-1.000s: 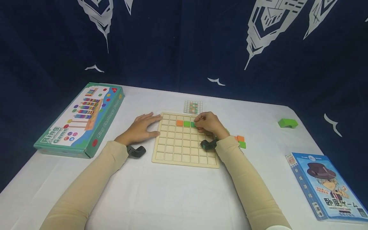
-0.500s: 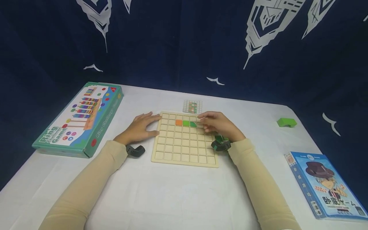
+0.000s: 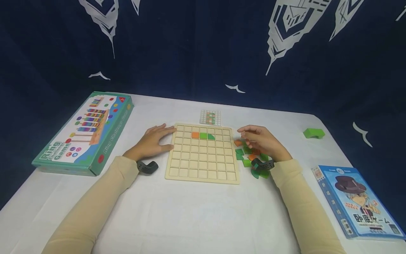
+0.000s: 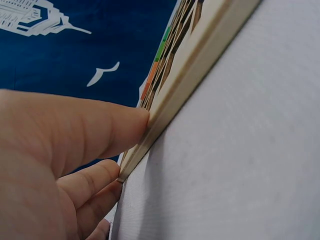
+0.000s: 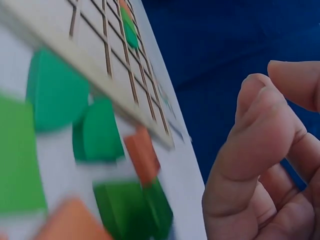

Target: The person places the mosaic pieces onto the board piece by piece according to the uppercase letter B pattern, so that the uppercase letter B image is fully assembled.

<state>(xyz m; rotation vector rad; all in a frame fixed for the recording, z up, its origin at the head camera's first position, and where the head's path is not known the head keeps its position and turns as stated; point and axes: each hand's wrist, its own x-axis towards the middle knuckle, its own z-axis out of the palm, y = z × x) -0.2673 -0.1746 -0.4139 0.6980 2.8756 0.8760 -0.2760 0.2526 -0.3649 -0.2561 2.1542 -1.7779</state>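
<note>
A wooden grid board [image 3: 198,157] lies flat on the white table. In one of its upper rows sit an orange square tile [image 3: 195,135], a green square tile [image 3: 203,136] and a darker green tile with one rounded corner [image 3: 211,137]. My left hand [image 3: 151,143] touches the board's left edge with thumb and fingertips, fingers spread. Beyond the right edge, my right hand [image 3: 263,141] hovers over loose green and orange tiles [image 3: 247,163], its fingers loosely bent and holding nothing. The right wrist view shows rounded green tiles [image 5: 56,92] beside the board; my hand hides part of the pile.
A small card with a printed coloured grid [image 3: 210,117] lies just behind the board. The Ring Challenge Game box [image 3: 85,130] stands at the left, a blue game box [image 3: 360,203] at the right. A green arched block [image 3: 314,133] rests at the far right.
My right hand has let go of the rounded green tile in the board and moved right, over the loose tiles. My left hand stays at the board's edge.
</note>
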